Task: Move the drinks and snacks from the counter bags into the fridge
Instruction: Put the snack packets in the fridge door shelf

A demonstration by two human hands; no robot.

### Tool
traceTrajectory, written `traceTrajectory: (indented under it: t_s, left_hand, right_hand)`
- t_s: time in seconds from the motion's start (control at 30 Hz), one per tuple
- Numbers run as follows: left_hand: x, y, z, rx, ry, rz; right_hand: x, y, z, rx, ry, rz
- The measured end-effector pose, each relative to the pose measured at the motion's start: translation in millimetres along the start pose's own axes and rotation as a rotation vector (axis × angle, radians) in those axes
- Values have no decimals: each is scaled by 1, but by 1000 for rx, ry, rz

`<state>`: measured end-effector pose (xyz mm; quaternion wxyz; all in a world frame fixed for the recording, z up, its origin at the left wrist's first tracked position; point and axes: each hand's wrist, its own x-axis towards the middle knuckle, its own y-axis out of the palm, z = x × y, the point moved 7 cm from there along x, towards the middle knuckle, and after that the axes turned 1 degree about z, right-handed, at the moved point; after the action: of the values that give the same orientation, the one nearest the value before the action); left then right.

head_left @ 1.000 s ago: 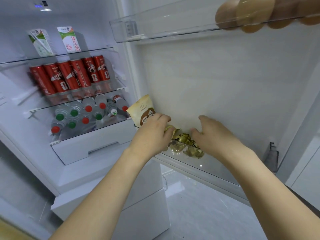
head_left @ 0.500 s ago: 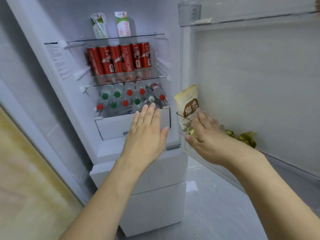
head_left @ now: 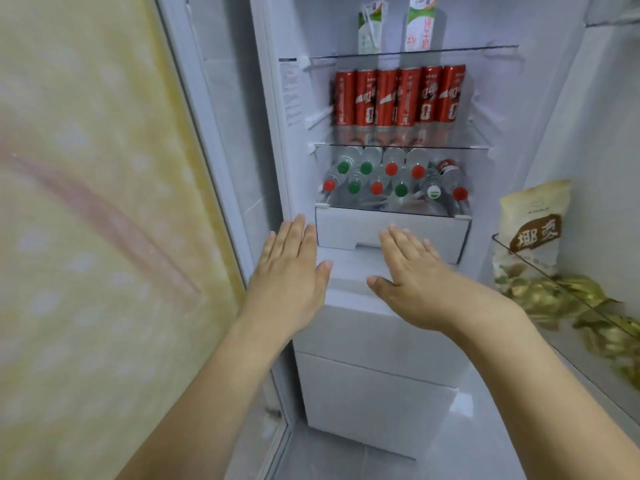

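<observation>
The fridge stands open before me. Two milk cartons [head_left: 394,24] stand on the top shelf, a row of red cans [head_left: 398,97] on the shelf below, and several water bottles [head_left: 391,181] lie on the third shelf above a white drawer [head_left: 346,230]. A beige snack bag [head_left: 531,226] stands in the door bin [head_left: 588,341] at the right, beside gold-wrapped sweets [head_left: 550,296]. My left hand [head_left: 291,275] and my right hand [head_left: 408,275] hover flat and empty in front of the drawer, fingers straight, palms down.
A yellow patterned wall [head_left: 97,237] fills the left side. The open fridge door [head_left: 602,150] runs along the right. White lower drawers [head_left: 377,400] sit beneath my hands, above a pale tiled floor [head_left: 346,459].
My view swung left from the door bin to the fridge interior. My right hand let go of the snacks in the bin and moved left; both hands now hover open before the drawer.
</observation>
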<state>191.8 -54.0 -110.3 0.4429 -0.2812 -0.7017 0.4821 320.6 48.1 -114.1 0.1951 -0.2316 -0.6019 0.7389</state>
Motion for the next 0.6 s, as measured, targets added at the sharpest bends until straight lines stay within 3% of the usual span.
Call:
traceTrajectory:
  t_s: [0.3, 0.6]
  left_hand:
    - [-76, -41, 81, 134, -275, -25]
    - [-148, -77, 149, 187, -455, -27]
  right_hand:
    - [21, 21, 112, 27, -319, 27]
    - [22, 44, 220, 0, -514, 65]
